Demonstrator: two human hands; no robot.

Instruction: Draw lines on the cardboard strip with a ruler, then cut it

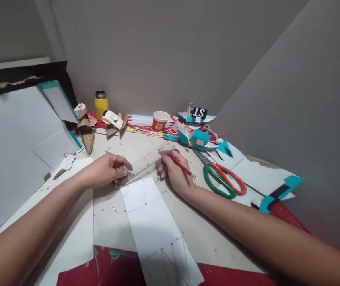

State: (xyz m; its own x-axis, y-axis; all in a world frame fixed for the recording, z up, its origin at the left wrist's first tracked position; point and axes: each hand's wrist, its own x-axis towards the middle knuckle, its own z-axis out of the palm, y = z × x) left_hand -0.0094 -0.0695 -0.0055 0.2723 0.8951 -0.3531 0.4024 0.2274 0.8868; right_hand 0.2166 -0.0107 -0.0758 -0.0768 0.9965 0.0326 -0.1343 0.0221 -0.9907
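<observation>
My left hand (107, 171) has its thumb and fingers closed on the left end of a clear ruler (147, 160). The ruler slants up to the right, just past the top edge of a long white card strip (148, 218) marked with pencil lines and dots. Between the fingers of my right hand (174, 172) is a red-and-black pencil (182, 165), its back end pointing down to the right. That hand is beside the ruler's right end; whether it touches the ruler I cannot tell.
Scissors (223, 180) with green and orange handles lie right of my right hand. Behind stand a red paper cup (160, 120), a yellow bottle (101, 106) and several small model boats (196, 137). A large white board (17, 155) leans at the left. Card scraps (265, 178) lie at the right.
</observation>
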